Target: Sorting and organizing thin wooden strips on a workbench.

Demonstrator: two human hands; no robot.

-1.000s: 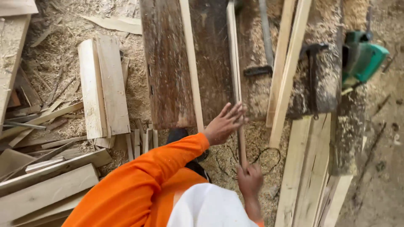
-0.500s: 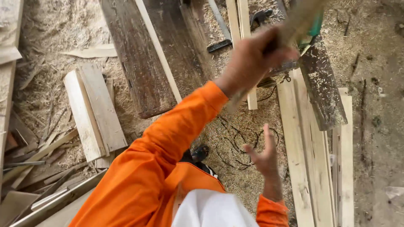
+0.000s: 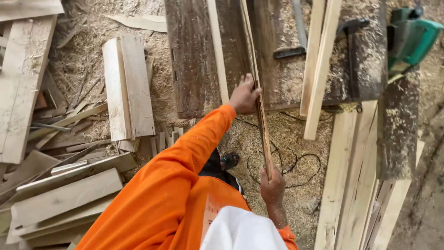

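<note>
Setting: sawdust-strewn floor around a dark workbench [image 3: 194, 69].
Strip: thin wooden strip [image 3: 259, 106] leans over the workbench's near edge.
Left hand [image 3: 243, 95]: clasps it mid-length.
Right hand [image 3: 273, 187]: grips its lower end.
Risk: likely snapping if flexed; black cable [image 3: 296, 171] below could snag feet.

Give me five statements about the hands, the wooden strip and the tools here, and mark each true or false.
1. Both hands hold the thin wooden strip. True.
2. The left hand grips it farther up than the right hand. True.
3. The green power tool lies at the far left. False: it is at the upper right.
4. The sleeve is blue. False: orange.
5. Sawdust covers the ground. True.
</note>
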